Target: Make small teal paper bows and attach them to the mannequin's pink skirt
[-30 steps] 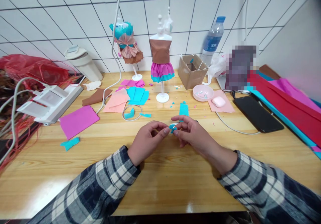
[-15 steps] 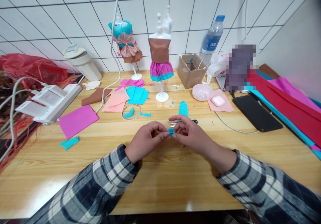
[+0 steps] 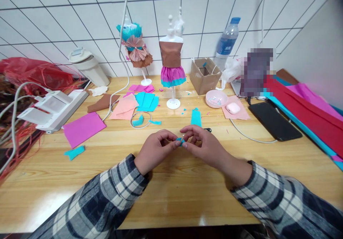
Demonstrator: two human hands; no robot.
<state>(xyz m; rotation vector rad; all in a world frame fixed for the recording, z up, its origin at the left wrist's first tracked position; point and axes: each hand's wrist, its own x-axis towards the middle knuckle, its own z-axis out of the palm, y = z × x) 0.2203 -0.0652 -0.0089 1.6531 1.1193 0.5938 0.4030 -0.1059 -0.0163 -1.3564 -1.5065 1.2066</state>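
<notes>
Between my fingertips is a small piece of teal crepe paper (image 3: 180, 140), partly hidden by the fingers. My left hand (image 3: 158, 146) pinches its left side with thumb and forefinger. On the other side my right hand (image 3: 205, 142) pinches it too, its fingers curled. Just beyond the right hand lies a strip of teal paper (image 3: 196, 117), and the black handle of a tool (image 3: 208, 129) pokes out from behind that hand. Farther back stands a small white dress form (image 3: 171, 53) in a brown top and a magenta skirt with a teal hem.
A second dress form (image 3: 135, 48) with ruffled paper stands back left. Paper sheets, magenta (image 3: 84, 129), peach (image 3: 124, 107) and teal (image 3: 147, 101), lie leftward. Rightward are a cardboard box (image 3: 205, 78), pink dish (image 3: 216, 99), water bottle (image 3: 227, 40) and black phone (image 3: 275, 121). A power strip (image 3: 53, 110) sits far left.
The fingertips have closed in slightly on the teal piece, so less of it shows. My right hand has shifted a little left and covers more of the tool.
</notes>
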